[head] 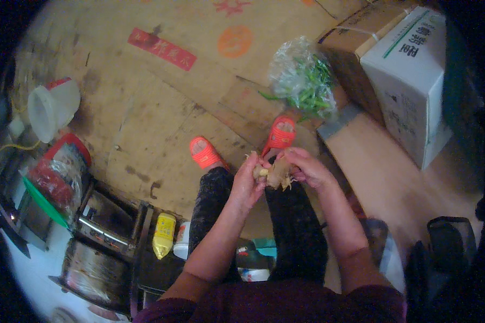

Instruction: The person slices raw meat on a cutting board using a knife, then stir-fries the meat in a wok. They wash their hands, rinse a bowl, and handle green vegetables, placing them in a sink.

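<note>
Between my two hands, over my knees, is a knobbly tan root (281, 174) that looks like ginger, with thin rootlets hanging off it. My left hand (246, 179) grips its smaller end, where a pale yellow patch shows. Around the larger end are the fingers of my right hand (306, 167). Whether the two ends are still joined, I cannot tell. Below the hands are orange slide sandals (205, 151) on my feet. Ahead of the right foot lies a clear plastic bag (291, 60) holding green vegetables (313, 87), which look like green peppers.
A white box (408, 89) stands against a brown cardboard box (345, 38) at the right. At left are a whitish plastic bucket (60, 103), a red container (70, 145) with plastic bags and a dark metal stove-like unit (109, 210). A yellow bottle (164, 234) lies left of my leg.
</note>
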Demonstrator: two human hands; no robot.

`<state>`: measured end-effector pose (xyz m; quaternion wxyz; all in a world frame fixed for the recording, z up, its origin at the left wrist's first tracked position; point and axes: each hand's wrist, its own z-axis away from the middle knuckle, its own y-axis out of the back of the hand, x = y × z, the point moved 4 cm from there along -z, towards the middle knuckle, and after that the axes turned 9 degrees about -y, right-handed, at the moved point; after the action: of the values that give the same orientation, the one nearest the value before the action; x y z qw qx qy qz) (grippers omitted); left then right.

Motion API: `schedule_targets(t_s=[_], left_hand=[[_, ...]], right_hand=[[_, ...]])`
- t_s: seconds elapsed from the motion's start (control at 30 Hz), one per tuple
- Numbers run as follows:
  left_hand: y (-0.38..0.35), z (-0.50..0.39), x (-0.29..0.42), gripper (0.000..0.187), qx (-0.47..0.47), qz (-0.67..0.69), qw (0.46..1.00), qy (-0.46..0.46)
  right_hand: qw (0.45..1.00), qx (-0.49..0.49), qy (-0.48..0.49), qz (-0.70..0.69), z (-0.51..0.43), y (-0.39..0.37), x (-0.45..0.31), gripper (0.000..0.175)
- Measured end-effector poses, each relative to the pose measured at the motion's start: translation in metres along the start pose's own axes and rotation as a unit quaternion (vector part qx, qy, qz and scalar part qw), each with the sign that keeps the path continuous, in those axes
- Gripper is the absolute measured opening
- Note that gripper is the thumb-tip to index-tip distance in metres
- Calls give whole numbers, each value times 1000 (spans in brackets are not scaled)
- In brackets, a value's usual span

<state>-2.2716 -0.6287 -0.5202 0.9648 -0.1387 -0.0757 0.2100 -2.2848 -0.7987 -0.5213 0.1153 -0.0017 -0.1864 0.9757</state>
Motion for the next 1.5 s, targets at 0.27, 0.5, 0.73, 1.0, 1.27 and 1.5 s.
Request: schedule_targets(t_s=[0.27,0.5,0.73,1.0,1.27,1.5], left_hand=[[-7,-6,-17,12,-79,156,985,-6],[-52,6,-7,37,-30,-50,992,-111],[-51,3,-16,25,-13,-81,993,-83],[-61,3,-25,14,-199,-92,976,11],[-64,3,-18,12,-82,-82,992,-43],[-49,2,-7,12,-63,-74,993,-72]], right_hand=[[903,59,35,-423,5,1,2,28],[909,193,369,-12,10,-6,-12,22],[843,347,344,224,50,-28,-23,33],[825,405,392,-50,86,13,-3,23],[641,396,535,-382,200,145,-43,37],[846,416,284,-178,87,80,-38,35]])
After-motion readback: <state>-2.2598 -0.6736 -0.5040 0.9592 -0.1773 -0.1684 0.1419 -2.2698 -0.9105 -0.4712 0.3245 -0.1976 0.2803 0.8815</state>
